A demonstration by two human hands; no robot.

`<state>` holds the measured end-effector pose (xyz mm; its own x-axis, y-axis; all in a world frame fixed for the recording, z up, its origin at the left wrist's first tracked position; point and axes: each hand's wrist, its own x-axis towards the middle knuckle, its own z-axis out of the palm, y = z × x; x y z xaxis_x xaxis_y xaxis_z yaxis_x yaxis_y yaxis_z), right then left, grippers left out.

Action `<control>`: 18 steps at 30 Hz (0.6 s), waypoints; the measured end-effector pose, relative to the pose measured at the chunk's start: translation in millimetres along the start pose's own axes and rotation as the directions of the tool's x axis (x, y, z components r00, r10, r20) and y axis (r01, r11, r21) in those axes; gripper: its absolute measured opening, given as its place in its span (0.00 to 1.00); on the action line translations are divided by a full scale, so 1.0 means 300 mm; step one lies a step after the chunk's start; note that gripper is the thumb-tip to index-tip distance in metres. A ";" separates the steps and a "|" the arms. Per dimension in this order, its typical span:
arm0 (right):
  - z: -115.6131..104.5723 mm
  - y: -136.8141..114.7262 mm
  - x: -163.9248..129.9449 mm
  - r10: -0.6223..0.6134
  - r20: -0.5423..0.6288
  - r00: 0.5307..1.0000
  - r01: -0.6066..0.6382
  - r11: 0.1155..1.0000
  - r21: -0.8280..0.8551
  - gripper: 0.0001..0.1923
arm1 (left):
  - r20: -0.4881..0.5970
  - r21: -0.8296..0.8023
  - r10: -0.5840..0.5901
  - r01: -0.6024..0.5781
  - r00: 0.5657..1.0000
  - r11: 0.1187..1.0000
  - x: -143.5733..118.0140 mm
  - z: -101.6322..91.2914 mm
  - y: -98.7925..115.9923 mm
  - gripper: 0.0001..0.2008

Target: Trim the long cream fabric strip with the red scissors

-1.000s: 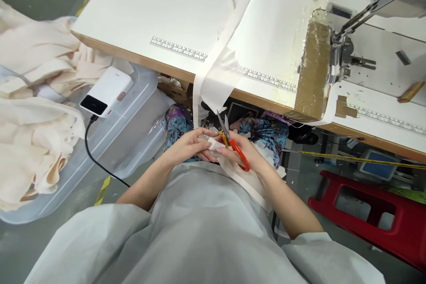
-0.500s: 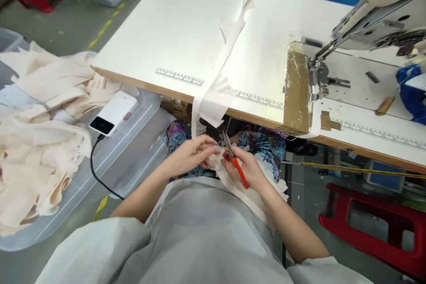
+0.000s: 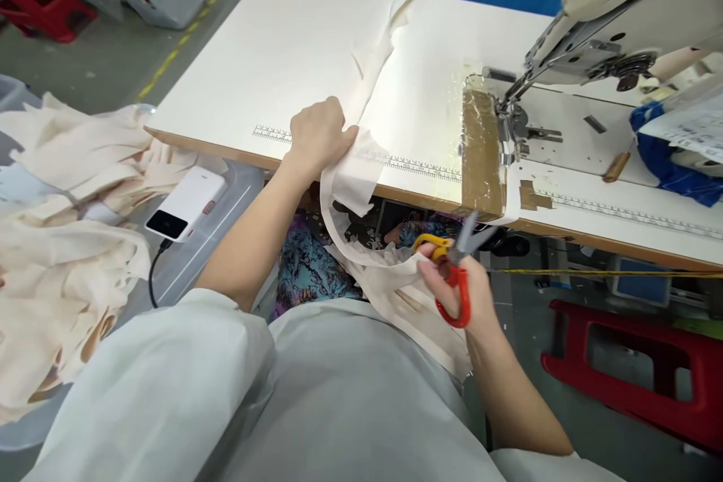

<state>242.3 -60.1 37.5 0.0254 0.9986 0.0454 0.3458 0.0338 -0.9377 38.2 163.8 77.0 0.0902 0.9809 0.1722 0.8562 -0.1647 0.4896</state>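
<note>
My left hand (image 3: 321, 132) lies on the near part of the white table (image 3: 237, 53), closed on a cream fabric strip (image 3: 376, 71) that runs toward the table's back. Its fingertips are curled out of sight. Over my lap, my right hand (image 3: 471, 294) holds scissors (image 3: 455, 263) with one red and one yellow handle loop, blades pointing up and to the right. The thumb and fingers of that hand also pinch the end of a pale fabric band (image 3: 361, 252), which curves down from the table edge. More cream fabric (image 3: 395, 297) rests on my lap.
On the right of the table stands a sewing machine (image 3: 599, 22), with tan tape (image 3: 483, 151) beside its needle area. A clear bin (image 3: 242, 188) full of cream fabric pieces (image 3: 73, 271) is at left, a white power bank (image 3: 186, 203) on it. A red stool (image 3: 633, 384) stands lower right.
My left hand has moved from the lap up onto the table and taken hold of the fabric strip. My right hand has shifted right with the scissors, drawing the pale band along.
</note>
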 end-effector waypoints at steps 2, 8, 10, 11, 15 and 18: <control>-0.078 -0.008 -0.024 0.017 -0.073 0.997 -0.012 0.998 0.067 0.10 | -0.024 -0.079 0.019 -0.021 1.000 0.997 -0.006 -0.003 -0.008 0.05; -0.429 -0.044 -0.246 0.254 -0.146 0.956 -0.219 0.951 0.220 0.12 | 0.149 -0.752 0.090 0.054 0.985 0.657 -0.167 -0.121 -0.061 0.10; -0.539 -0.025 -0.382 0.450 -0.235 0.862 -0.424 0.893 0.153 0.16 | 0.305 -0.878 0.163 0.210 0.938 0.431 -0.257 -0.148 -0.095 0.12; -0.582 -0.010 -0.451 0.536 -0.268 0.800 -0.528 0.842 0.107 0.19 | 0.372 -0.890 0.201 0.286 0.906 0.355 -0.305 -0.149 -0.113 0.13; -0.632 0.058 -0.625 0.683 -0.399 0.611 -0.782 0.598 -0.174 0.21 | 0.647 -0.756 0.196 0.586 0.737 0.292 -0.495 -0.070 -0.167 0.19; -0.541 0.075 -0.584 0.730 -0.285 0.621 -0.773 0.512 -0.374 0.22 | 0.773 -0.624 0.128 0.710 0.621 0.326 -0.609 0.018 -0.169 0.22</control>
<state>397.9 -240.8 64.4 0.5358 0.6337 -0.5580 0.5085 -0.7698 -0.3859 -18.8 -6.5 16.0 0.5586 0.6679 -0.4917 0.0262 0.5784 0.8154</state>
